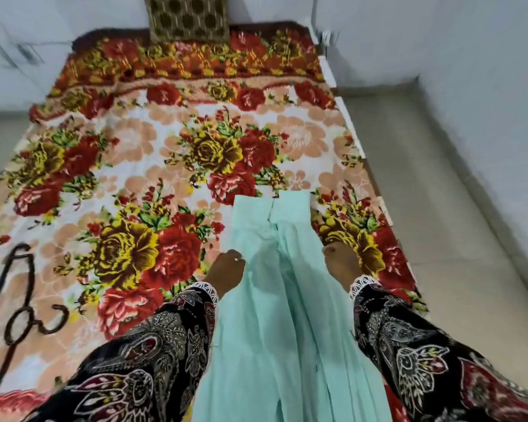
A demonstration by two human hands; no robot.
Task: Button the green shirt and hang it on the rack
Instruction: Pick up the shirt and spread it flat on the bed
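Head cam: green shirt (275, 284) lies lengthwise on the floral blanket (134, 166), front placket split. Left hand (227, 269) pinches its left edge; right hand (342, 263) at the right edge, grip unclear. Dark metal hanger (22, 300) far left, well apart.

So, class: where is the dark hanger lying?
In the head view, the dark hanger lies on the floral blanket at the far left edge, well left of the left hand and green shirt.

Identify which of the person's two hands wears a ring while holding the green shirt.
The left hand: a ring shows on a finger where it grips the green shirt edge. The right hand shows none.
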